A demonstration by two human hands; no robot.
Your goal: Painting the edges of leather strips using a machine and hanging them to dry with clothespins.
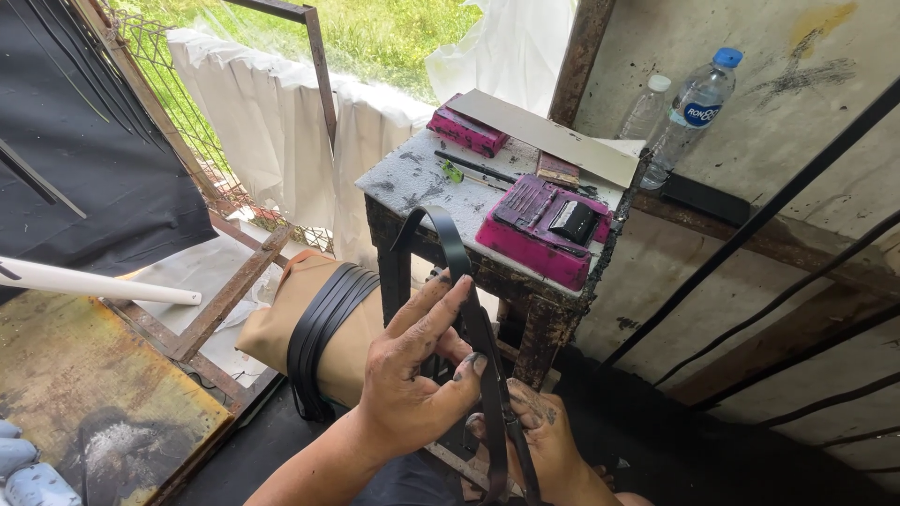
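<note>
A long black leather strap (457,251) loops upward in front of me and runs down between both hands. My left hand (412,375) wraps around the strap at mid height, thumb pressing its edge, fingers spread over it. Lower down, my right hand (539,440) pinches the strap's two doubled lengths together. Both hands have dark-stained fingertips. A bundle of several more black straps (323,323) hangs over a tan cloth roll (281,319) to the left of my left hand.
A small stained table (412,173) stands just beyond the hands, bearing two pink trays (539,234), a cardboard sheet (553,136) and a black pen. Two plastic water bottles (689,112) stand on a ledge at right. A rusty metal sheet (84,375) lies at left.
</note>
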